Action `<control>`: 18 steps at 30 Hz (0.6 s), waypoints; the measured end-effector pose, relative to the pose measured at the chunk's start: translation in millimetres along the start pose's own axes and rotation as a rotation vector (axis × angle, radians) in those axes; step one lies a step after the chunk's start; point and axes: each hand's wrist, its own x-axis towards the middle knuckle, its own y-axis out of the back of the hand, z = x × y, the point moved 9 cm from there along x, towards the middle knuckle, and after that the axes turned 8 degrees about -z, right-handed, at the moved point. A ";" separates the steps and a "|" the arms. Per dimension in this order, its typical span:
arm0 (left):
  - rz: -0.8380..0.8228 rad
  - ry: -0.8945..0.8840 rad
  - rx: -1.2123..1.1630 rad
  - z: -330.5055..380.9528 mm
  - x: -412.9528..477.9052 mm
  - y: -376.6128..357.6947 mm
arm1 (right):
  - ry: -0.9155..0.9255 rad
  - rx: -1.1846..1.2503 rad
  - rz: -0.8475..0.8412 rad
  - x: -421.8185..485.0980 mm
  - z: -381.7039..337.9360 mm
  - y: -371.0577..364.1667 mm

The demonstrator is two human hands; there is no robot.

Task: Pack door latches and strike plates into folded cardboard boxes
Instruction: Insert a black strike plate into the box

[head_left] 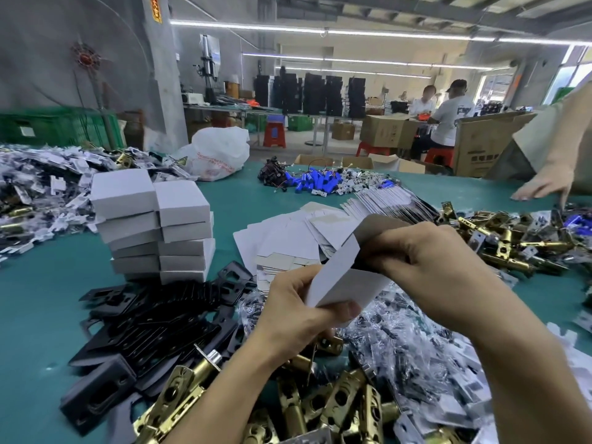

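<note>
Work at this moment centres on a white cardboard box (342, 283), half formed and held in the air over a heap of small plastic bags (400, 341), just in front of the flat box blanks (288, 238) fanned on the green table (41, 299); the left hand (301, 302) grips the box's lower end, thumb laid across the face and fingers curled behind; the right hand (426, 254) is closed over the upper edge, its fingers bent round the flap, though what they do inside the fold is hidden. The step looks like squaring the box and closing one end before anything goes in; to do it well, the left grip should hold firm near the corner so the walls do not skew, while the right bends the flap along its crease and tucks it fully, leaving the other end open for loading. Nothing appears to be inside yet, though the interior cannot be seen. Supplies lie close: brass latches (336, 402) below the wrists, black strike plates (166, 315) to the left, and a stack of finished boxes (153, 225) behind them; another person's hand (544, 184) rests on the table's far right edge, well apart.
</note>
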 end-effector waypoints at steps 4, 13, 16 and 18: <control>0.006 0.020 -0.003 -2.4 -0.4 -2.1 | -0.075 -0.019 -0.061 -1.1 12.3 -4.6; 0.221 -0.056 -0.226 5.4 -2.9 24.8 | -0.009 0.323 0.511 -16.7 20.6 40.1; 0.314 -0.060 -0.299 5.2 -4.7 34.2 | -0.262 0.084 0.147 -2.9 51.5 -0.2; 0.336 -0.060 -0.310 5.9 -5.3 35.9 | -0.403 -0.044 -0.175 0.0 72.0 -43.5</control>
